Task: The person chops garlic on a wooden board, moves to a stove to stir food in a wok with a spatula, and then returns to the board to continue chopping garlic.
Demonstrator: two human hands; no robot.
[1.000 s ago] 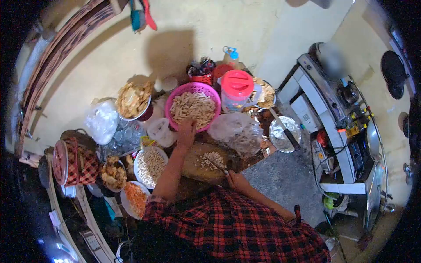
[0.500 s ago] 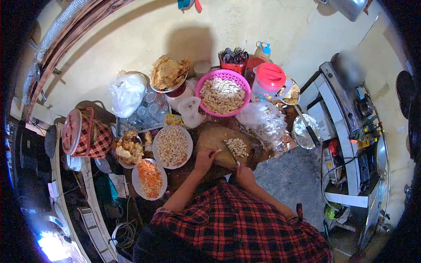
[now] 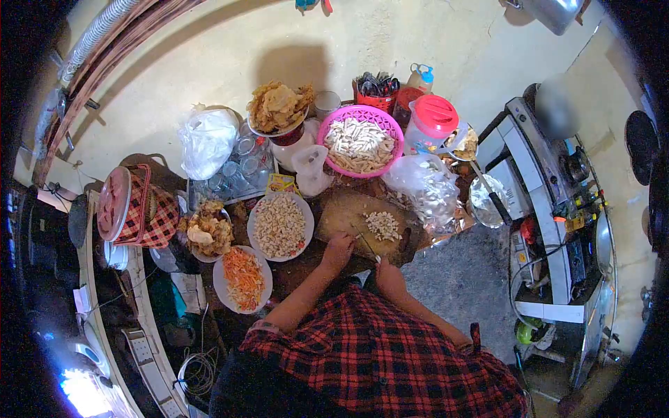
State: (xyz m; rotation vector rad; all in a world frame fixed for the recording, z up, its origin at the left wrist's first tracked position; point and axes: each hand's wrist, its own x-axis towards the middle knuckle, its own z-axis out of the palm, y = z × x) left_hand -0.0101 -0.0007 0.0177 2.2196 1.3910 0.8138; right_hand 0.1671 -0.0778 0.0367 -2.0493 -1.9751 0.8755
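Observation:
My right hand (image 3: 387,274) grips a knife (image 3: 366,244) by its handle, the blade slanting up and left over a round wooden cutting board (image 3: 338,214). Just left of the blade is my left hand (image 3: 339,247), its fingers drawn together at the board's near edge. Whatever those fingers pinch is too small to make out. Chopped pale pieces (image 3: 383,226) lie in a heap on the board, right of the blade. Behind the board, a pink basket (image 3: 400,145) holds pale strips of the food. A plate (image 3: 255,244) of similar chopped pieces stands to the left.
Shredded orange and white vegetables (image 3: 243,280) fill a plate at the front left. Fried food (image 3: 280,108) is piled in a bowl behind. A clear plastic bag (image 3: 424,188), a red-lidded jug (image 3: 435,117) and a pan (image 3: 486,202) stand right. A stove (image 3: 547,188) lies farther right.
My left hand has come down and right, closer to the knife. The pale stick seen at its fingertips earlier is no longer clearly visible. The view has shifted slightly.

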